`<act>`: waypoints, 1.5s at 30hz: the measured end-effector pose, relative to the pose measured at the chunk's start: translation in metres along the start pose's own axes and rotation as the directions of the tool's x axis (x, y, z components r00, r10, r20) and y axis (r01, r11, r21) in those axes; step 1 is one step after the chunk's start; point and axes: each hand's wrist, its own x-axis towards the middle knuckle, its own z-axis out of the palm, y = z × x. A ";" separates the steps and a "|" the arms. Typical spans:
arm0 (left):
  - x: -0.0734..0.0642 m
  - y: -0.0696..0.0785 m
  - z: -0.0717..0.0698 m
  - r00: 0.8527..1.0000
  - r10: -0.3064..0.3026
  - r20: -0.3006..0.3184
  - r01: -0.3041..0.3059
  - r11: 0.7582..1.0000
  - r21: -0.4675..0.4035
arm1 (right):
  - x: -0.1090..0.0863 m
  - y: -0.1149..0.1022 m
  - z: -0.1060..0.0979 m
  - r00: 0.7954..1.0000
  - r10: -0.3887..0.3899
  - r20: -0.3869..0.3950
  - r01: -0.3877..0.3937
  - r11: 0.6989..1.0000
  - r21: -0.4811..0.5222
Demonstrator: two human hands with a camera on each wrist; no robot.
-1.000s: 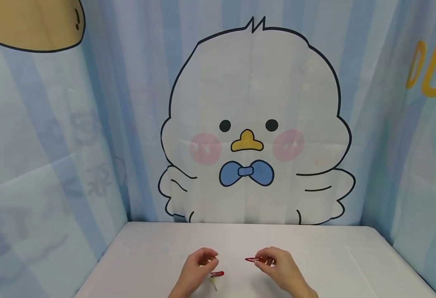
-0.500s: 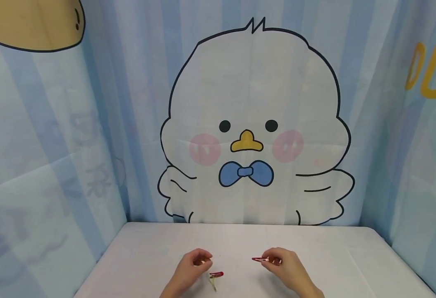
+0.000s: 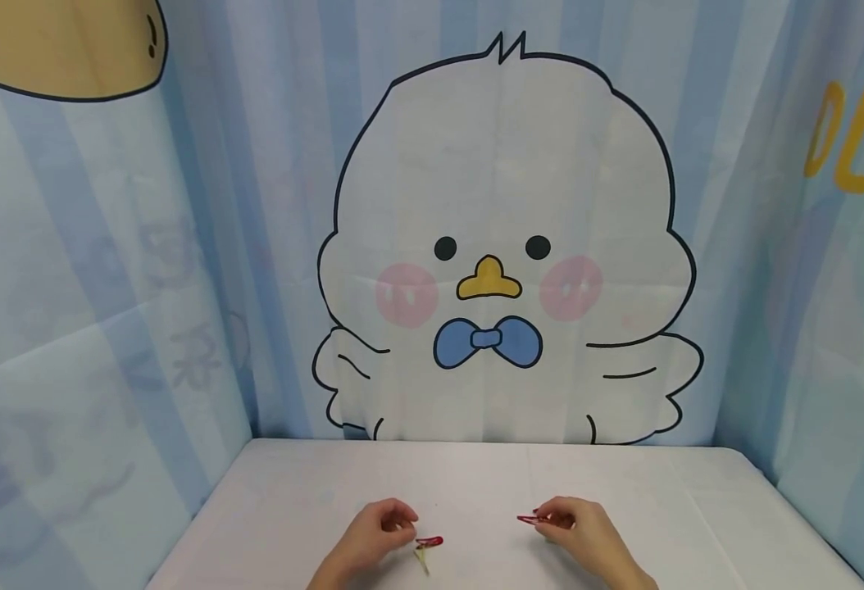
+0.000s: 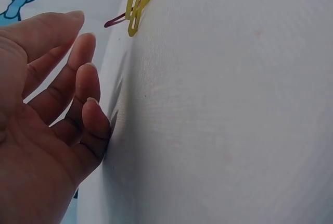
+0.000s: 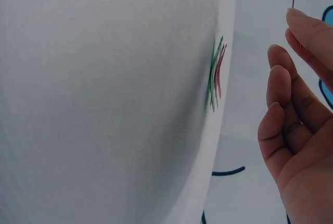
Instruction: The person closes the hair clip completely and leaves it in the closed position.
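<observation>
My right hand (image 3: pixel 587 537) pinches a red snap hair clip (image 3: pixel 527 519) between thumb and fingertips, above the table; the right wrist view catches only the clip's thin edge. Below that hand, in the right wrist view, lie green hair clips (image 5: pixel 212 78) and red hair clips (image 5: pixel 221 73) side by side. My left hand (image 3: pixel 373 534) holds nothing, its fingers loosely bent. Just right of its fingertips, another red hair clip (image 3: pixel 430 541) and a yellow hair clip (image 4: pixel 136 5) lie on the table, crossing or touching.
The white-covered table (image 3: pixel 476 483) reaches back to a striped blue curtain (image 3: pixel 277 246) with a large cartoon duck (image 3: pixel 506 164) printed on it. Further curtains hang along the left and right sides.
My right hand has moved right, carrying the red hair clip. My left hand has drawn back to the left, away from the two hair clips, which stay where they lay.
</observation>
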 end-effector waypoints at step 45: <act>0.011 -0.005 0.006 1.000 0.026 0.011 -0.027 0.989 0.149 | -0.005 0.035 -0.021 0.958 0.171 0.229 -0.164 0.985 -0.047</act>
